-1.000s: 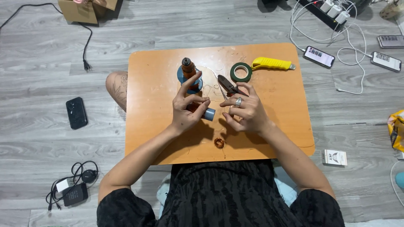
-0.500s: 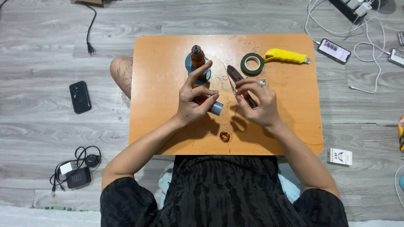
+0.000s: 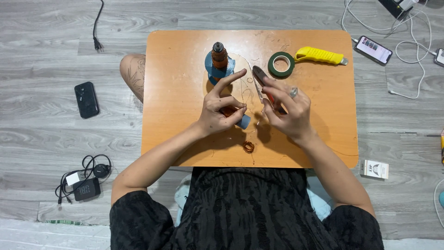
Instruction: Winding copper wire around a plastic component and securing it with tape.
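My left hand (image 3: 223, 105) pinches a small blue spool (image 3: 243, 121) wound with copper wire, index finger stretched out. My right hand (image 3: 286, 109) grips dark pliers (image 3: 258, 76) with red handles, a ring on one finger, jaws pointing away from me. A thin wire runs between the two hands. Both hands hover over the middle of the low orange table (image 3: 175, 92). A small copper wire coil (image 3: 249, 147) lies on the table just below the hands. A larger copper wire spool on a blue base (image 3: 219, 60) stands upright beyond my left hand.
A green tape roll (image 3: 281, 65) and a yellow utility knife (image 3: 320, 55) lie at the table's far right. On the grey floor lie a black phone (image 3: 86, 99), a charger with cables (image 3: 83, 183), another phone (image 3: 373, 50), white cables (image 3: 411, 41) and a small box (image 3: 374, 169).
The view has shifted slightly. My hands stayed together over the table centre, with the pliers now raised closer to the spool in my left hand.
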